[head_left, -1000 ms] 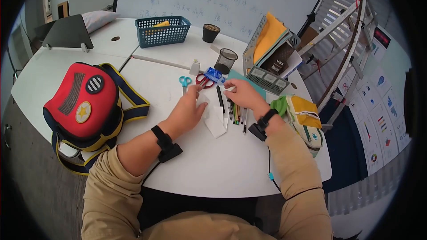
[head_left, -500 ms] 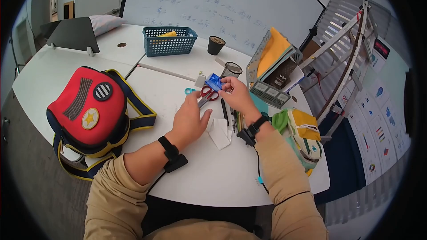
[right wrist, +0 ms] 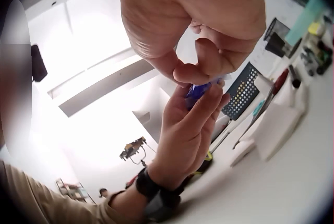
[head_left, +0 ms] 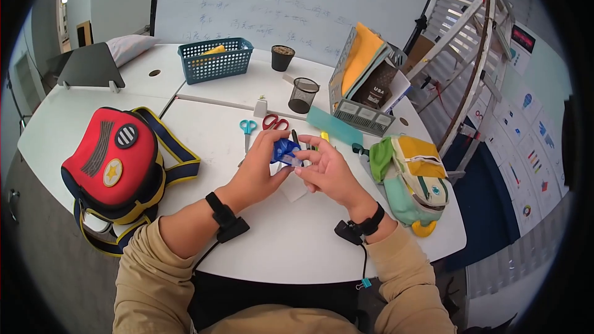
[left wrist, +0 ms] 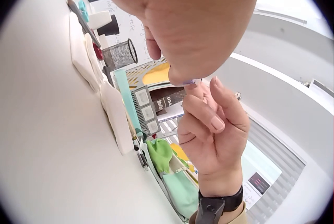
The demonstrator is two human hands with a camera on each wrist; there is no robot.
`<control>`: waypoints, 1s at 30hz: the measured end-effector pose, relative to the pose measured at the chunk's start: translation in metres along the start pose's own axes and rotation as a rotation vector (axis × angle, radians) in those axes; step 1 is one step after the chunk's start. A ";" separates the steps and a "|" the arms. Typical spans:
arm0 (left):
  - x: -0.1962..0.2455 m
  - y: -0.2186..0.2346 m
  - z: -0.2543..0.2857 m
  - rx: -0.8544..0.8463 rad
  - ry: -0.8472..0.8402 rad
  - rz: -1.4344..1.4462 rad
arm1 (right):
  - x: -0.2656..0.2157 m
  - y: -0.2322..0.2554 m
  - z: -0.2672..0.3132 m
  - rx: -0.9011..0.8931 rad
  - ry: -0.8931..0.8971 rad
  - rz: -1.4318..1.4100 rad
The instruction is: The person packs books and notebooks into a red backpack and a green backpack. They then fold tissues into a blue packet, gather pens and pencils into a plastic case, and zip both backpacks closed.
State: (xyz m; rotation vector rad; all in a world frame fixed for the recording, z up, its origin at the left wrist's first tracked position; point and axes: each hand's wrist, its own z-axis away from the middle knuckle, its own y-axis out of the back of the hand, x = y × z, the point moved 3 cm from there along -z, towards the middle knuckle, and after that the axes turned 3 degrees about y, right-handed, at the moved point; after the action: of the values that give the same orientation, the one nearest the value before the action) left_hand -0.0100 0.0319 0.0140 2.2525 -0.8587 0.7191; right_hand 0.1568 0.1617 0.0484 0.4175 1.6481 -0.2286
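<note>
A crinkled blue plastic packet (head_left: 283,150) is held up over the table between both hands. My left hand (head_left: 255,164) grips it from the left, with fingers behind and thumb in front. At its right side my right hand (head_left: 331,173) pinches the packet with thumb and fingertips. In the right wrist view, blue plastic (right wrist: 195,93) shows between the fingers of the two hands. Folded white paper (head_left: 292,192) lies on the table below. Behind the hands are red-handled scissors (head_left: 275,122) and teal-handled scissors (head_left: 247,126). The pens beneath are mostly hidden by my right hand.
A red backpack (head_left: 105,154) stands at left, a green and yellow bag (head_left: 417,176) at right. Toward the back are a mesh pen cup (head_left: 304,96), a teal basket (head_left: 216,71), a small black pot (head_left: 282,59) and a grey file holder (head_left: 362,117).
My right hand reached to the blue packet beside the scissors and took hold of it. The packet has come nearer to me, and my left hand has joined in holding it.
</note>
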 end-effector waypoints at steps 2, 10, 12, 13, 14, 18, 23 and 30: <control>0.004 0.000 -0.001 0.017 -0.031 -0.050 | 0.002 0.002 0.003 -0.021 -0.078 -0.124; -0.003 -0.005 0.000 -0.047 0.139 0.049 | 0.042 0.016 -0.004 -0.028 -0.025 -0.262; -0.002 -0.005 0.001 -0.112 0.121 0.027 | 0.037 0.011 0.001 -0.009 -0.012 -0.211; 0.000 -0.006 0.001 -0.144 0.110 0.018 | 0.032 0.008 0.004 0.007 -0.021 -0.202; 0.001 -0.008 0.001 -0.144 0.118 0.042 | 0.030 0.007 0.006 0.023 -0.028 -0.195; 0.000 -0.007 -0.003 -0.144 0.019 -0.070 | 0.036 0.012 0.007 -0.031 -0.021 -0.196; -0.015 -0.002 0.005 -0.134 0.160 -0.077 | 0.034 0.010 0.011 0.014 -0.016 -0.255; 0.017 0.004 -0.004 -0.193 0.129 0.030 | 0.041 0.008 0.008 0.175 0.104 -0.193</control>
State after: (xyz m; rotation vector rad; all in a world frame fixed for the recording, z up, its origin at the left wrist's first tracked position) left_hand -0.0030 0.0259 0.0291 2.0049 -0.8620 0.7529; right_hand 0.1640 0.1715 0.0072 0.4075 1.7786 -0.5057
